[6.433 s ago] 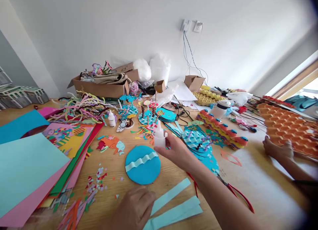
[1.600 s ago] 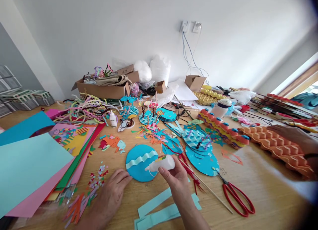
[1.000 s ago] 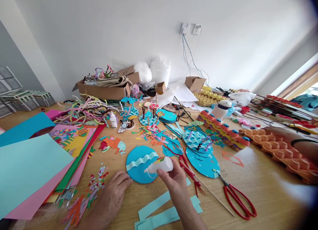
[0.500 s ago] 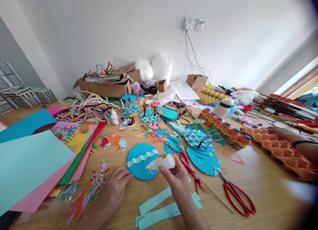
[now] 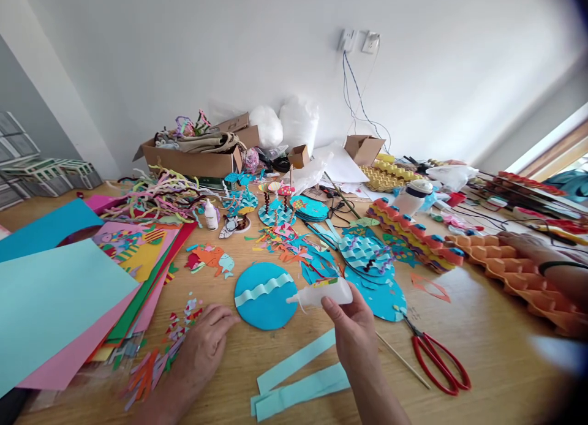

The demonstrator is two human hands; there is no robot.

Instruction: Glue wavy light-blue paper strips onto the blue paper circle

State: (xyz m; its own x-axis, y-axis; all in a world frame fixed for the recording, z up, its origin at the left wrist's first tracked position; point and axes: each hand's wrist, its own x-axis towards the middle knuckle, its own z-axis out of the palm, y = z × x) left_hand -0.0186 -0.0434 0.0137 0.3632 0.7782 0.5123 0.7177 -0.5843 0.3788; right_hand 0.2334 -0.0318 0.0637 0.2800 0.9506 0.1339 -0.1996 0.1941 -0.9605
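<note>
1. I'm seeing bare tabletop point(image 5: 257, 354) running between the blue disc point(image 5: 266, 313) and the pale paper strips point(image 5: 303, 391).
2. The left hand point(image 5: 207, 336) is crowding the disc's left side, the squeeze bottle point(image 5: 327, 292) its right.
3. Red-handled scissors point(image 5: 429, 356) and a thin stick point(image 5: 404, 361) are blocking my near-right path.

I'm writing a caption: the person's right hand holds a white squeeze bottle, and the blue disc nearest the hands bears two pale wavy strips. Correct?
Not quite: the head view shows one pale wavy strip on that blue disc, not two. The right hand does hold the white squeeze bottle.
</note>
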